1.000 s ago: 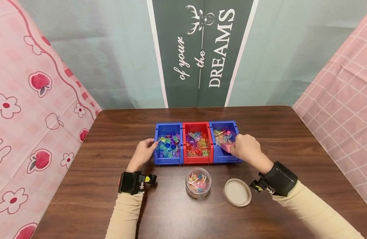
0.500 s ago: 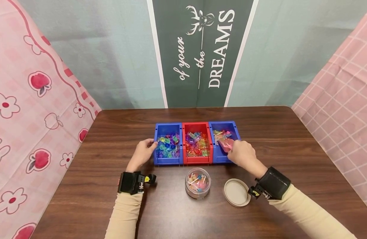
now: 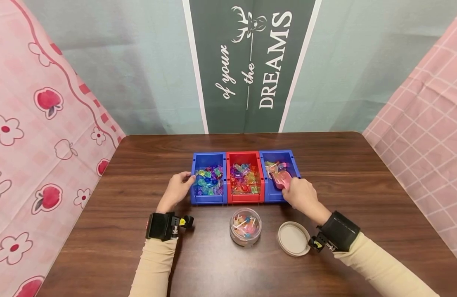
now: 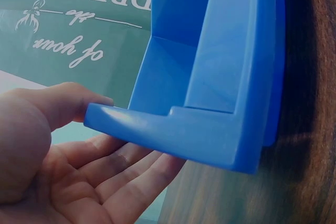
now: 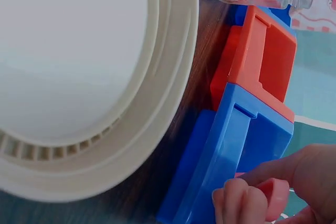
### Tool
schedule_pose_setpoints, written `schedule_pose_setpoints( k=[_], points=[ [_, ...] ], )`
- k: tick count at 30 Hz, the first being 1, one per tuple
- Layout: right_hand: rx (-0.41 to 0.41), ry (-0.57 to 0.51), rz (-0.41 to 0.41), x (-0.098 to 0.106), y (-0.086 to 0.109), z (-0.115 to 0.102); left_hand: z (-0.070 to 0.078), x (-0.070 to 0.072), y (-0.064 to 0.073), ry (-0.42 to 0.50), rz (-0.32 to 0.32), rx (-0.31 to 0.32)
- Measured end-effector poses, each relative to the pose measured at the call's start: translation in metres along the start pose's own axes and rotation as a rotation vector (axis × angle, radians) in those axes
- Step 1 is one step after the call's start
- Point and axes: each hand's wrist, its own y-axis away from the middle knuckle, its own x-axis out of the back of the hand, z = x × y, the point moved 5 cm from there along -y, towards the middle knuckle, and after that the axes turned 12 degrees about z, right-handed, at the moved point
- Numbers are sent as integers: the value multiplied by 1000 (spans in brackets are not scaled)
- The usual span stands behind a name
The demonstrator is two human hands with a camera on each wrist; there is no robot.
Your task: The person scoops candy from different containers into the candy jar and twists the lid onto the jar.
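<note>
My left hand [image 3: 177, 189] pinches the outer side wall of the left blue bin [image 3: 209, 199]; in the left wrist view the thumb [image 4: 79, 100] lies at the wall's top and the fingers are on its outside. Plastic-looking, gem-coloured candies [image 3: 209, 181] fill that bin's lower part. My right hand [image 3: 301, 195] grips the handle of a pink scoop [image 3: 281, 180], whose bowl lies inside the right blue bin [image 3: 276, 156] against small lollipops and pastel candies [image 3: 274, 166]. Whether the scoop carries anything is unclear. In the right wrist view, curled fingers wrap the pink handle [image 5: 276, 198].
Between the blue bins stands a red bin [image 3: 245, 198] with colourful candies, side by side with them. In front are an open clear jar [image 3: 246, 241] of small lollipops and a cream lid [image 3: 293, 239] lying on the brown table [image 3: 209, 264].
The right hand has moved slightly left and toward the front, drawing the pink scoop back and tilting it so its bowl shows more. The left hand keeps its place on the bin.
</note>
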Motion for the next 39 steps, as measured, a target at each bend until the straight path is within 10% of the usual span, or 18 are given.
schedule_pose_setpoints(
  k=[39],
  points=[
    [167, -83, 269, 11, 28, 10, -4, -2, -1, -1, -11, 32]
  ],
)
